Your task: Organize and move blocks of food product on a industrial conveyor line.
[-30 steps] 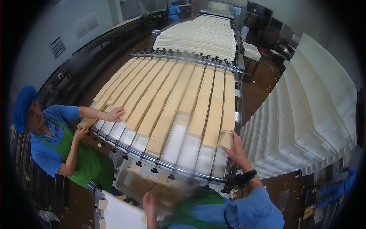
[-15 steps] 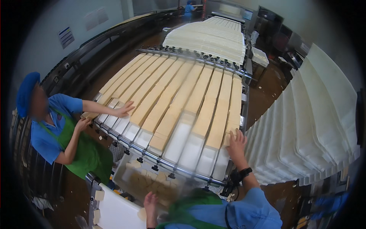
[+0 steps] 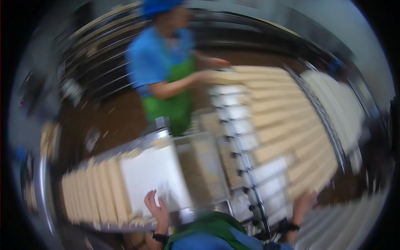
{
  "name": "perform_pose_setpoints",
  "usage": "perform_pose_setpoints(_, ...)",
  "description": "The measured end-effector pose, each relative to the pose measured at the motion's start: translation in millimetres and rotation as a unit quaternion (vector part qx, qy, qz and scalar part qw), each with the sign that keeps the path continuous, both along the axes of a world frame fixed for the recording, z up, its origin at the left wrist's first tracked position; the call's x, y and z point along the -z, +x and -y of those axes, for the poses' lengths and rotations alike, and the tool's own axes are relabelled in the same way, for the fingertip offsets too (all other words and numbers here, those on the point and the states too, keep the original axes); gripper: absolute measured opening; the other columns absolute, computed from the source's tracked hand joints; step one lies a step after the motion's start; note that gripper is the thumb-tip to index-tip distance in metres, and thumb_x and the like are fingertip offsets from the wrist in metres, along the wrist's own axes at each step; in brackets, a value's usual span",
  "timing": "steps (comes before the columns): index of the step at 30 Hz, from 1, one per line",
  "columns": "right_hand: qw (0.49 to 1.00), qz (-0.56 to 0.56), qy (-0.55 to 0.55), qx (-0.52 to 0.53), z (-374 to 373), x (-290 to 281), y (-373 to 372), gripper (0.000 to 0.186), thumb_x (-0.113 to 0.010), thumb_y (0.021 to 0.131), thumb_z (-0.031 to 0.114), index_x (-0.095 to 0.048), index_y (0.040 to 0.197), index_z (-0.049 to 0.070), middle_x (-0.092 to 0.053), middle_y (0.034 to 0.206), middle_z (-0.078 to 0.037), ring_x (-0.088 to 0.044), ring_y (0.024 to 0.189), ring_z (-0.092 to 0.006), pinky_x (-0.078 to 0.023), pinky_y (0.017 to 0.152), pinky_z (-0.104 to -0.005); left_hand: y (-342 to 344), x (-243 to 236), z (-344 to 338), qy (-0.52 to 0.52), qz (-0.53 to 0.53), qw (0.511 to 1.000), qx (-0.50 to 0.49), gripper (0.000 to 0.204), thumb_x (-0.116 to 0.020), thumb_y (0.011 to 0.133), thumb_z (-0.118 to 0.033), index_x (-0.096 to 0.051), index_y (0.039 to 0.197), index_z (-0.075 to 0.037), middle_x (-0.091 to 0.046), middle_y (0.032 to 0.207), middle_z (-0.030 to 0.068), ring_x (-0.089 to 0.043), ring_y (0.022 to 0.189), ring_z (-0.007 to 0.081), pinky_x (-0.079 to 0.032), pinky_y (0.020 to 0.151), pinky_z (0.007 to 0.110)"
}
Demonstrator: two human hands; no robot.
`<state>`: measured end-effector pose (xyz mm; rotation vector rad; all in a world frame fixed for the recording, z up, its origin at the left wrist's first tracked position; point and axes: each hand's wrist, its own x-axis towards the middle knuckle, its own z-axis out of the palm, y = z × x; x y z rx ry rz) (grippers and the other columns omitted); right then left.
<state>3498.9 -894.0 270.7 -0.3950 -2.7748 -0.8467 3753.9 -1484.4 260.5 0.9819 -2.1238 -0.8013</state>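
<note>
The left hand (image 3: 157, 210) lay with fingers spread flat on a white sheet (image 3: 152, 177), right of the tan strips (image 3: 93, 189). The right hand (image 3: 303, 204) rested open at the near edge of the conveyor (image 3: 250, 166), touching pale strips (image 3: 310, 175). A co-worker in a green apron (image 3: 168, 79) stood far.
</note>
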Motion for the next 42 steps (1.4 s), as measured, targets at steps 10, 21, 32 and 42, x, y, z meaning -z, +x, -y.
perform_pose_setpoints(10,0.505,0.291,-0.452,-0.676,574,-24,35,0.047,-0.072,0.089,0.011,-0.06,0.133,0.001,-0.06,0.125,-0.022,-0.054,0.12,-0.0389,-0.043,0.107,-0.046,151,30,69,0.127,0.182,0.867,-0.446,0.08,-0.077,0.084,-0.034,-0.041,0.148,-0.001,-0.036,0.139,0.0295,-0.04,0.128,0.0459,-0.03,0.109,0.058)
perform_pose_setpoints(21,0.525,0.339,-0.234,-0.744,894,50,171,0.05,-0.07,0.089,0.034,-0.064,0.125,0.0,-0.057,0.122,-0.017,-0.049,0.12,-0.0335,-0.04,0.102,-0.0483,153,36,98,0.151,0.118,0.916,-0.352,0.086,-0.084,0.076,-0.028,-0.041,0.144,0.001,-0.039,0.131,0.0278,-0.05,0.119,0.0478,-0.047,0.098,0.052)
perform_pose_setpoints(32,0.565,0.317,-0.238,-0.724,895,80,164,0.05,-0.067,0.091,0.045,-0.068,0.109,-0.002,-0.069,0.108,-0.021,-0.062,0.11,-0.0366,-0.047,0.098,-0.0485,144,39,109,0.164,0.178,0.917,-0.319,0.088,-0.085,0.076,-0.03,-0.039,0.145,-0.001,-0.041,0.133,0.0265,-0.048,0.121,0.0473,-0.045,0.099,0.054)
perform_pose_setpoints(42,0.703,0.21,-0.4,-0.55,702,61,59,0.064,-0.066,0.093,0.046,-0.06,0.123,-0.011,-0.065,0.113,-0.031,-0.062,0.109,-0.0457,-0.049,0.098,-0.0507,123,39,141,0.123,0.296,0.947,-0.035,0.101,-0.09,0.068,-0.045,-0.041,0.148,-0.006,-0.053,0.133,0.029,-0.053,0.123,0.0446,-0.048,0.097,0.052)
